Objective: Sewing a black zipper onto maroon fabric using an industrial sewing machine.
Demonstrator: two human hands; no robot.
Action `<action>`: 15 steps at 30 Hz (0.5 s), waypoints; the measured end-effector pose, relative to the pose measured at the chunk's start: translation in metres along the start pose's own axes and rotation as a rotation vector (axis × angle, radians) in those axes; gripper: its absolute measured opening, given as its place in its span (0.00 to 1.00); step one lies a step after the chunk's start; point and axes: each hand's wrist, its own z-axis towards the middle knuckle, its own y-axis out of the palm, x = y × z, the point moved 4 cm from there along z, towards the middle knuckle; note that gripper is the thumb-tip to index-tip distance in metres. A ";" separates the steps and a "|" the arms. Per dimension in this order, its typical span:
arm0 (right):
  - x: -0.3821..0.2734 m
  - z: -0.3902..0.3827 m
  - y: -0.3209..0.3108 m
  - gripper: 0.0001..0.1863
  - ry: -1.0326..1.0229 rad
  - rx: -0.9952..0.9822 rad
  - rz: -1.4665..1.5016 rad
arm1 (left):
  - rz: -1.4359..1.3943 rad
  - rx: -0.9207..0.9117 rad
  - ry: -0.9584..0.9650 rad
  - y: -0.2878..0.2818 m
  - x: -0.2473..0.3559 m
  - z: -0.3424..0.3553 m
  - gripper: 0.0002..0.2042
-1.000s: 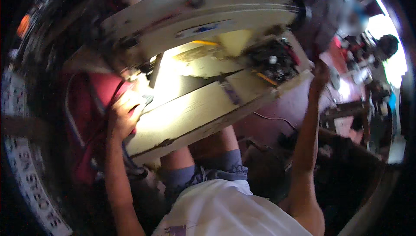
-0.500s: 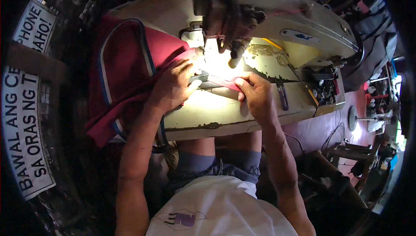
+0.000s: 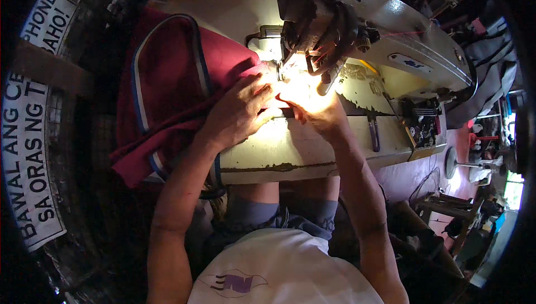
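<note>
Dark red cloth (image 3: 167, 75) edged with a blue and white striped band (image 3: 139, 94) is bunched on the left of the sewing machine table (image 3: 262, 164). My left hand (image 3: 237, 108) grips its gathered edge, thumb and fingers closed on the fold. Close beside it, my right hand (image 3: 324, 115) is closed, its fingertips pinching the narrow red end of the cloth just in front of the presser foot. Above both hands hangs the sewing machine head (image 3: 318, 24). Bright lamp glare washes out the needle area and part of my right fingers.
Thread snips (image 3: 374, 133) lie right of my right hand. A small box of parts (image 3: 424, 131) sits at the table's right end. The machine arm (image 3: 413, 36) spans the back. A standing fan (image 3: 451, 161) and wooden stools are beyond on the right, and signs (image 3: 28, 164) hang left.
My right hand has moved left and up toward the needle, near my left hand. The red strip that was stretched between them is now mostly hidden. The view has shifted slightly.
</note>
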 end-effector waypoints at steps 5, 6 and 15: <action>0.003 0.000 -0.016 0.11 -0.033 0.054 -0.229 | -0.094 0.002 -0.078 0.002 -0.004 0.000 0.19; 0.008 -0.002 -0.027 0.11 -0.051 0.132 -0.472 | -0.110 0.030 -0.121 0.002 -0.004 0.001 0.18; -0.013 -0.019 -0.013 0.12 -0.731 -0.040 -0.916 | -0.079 -0.040 -0.125 -0.008 0.005 0.005 0.14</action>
